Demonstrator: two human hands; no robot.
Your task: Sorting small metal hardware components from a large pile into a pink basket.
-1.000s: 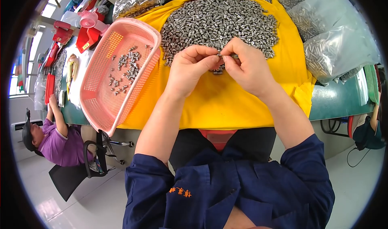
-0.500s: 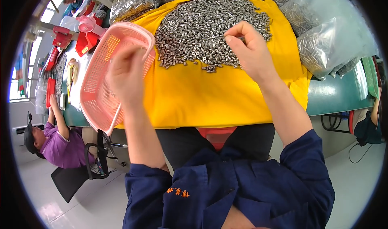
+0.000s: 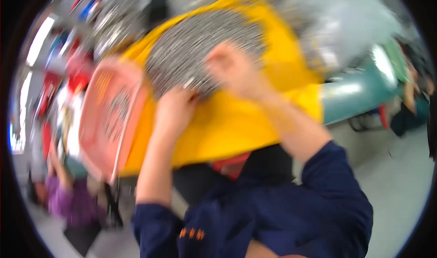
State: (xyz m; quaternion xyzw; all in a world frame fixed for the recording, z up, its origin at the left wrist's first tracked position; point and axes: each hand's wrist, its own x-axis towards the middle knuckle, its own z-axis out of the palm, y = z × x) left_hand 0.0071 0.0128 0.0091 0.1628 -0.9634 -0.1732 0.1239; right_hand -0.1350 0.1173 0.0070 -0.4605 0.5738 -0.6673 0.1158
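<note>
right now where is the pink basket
In the head view, the pink basket is on the left side, at the left edge of the yellow cloth, left of the metal parts heap and the left hand.

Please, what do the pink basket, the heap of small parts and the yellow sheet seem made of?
Pink basket: probably smooth plastic, by its even colour and moulded-looking rim.
Heap of small parts: likely shiny metal, silvery with bright glints, though blurred.
Yellow sheet: apparently matt fabric, without glare; blur hides any weave.
</note>
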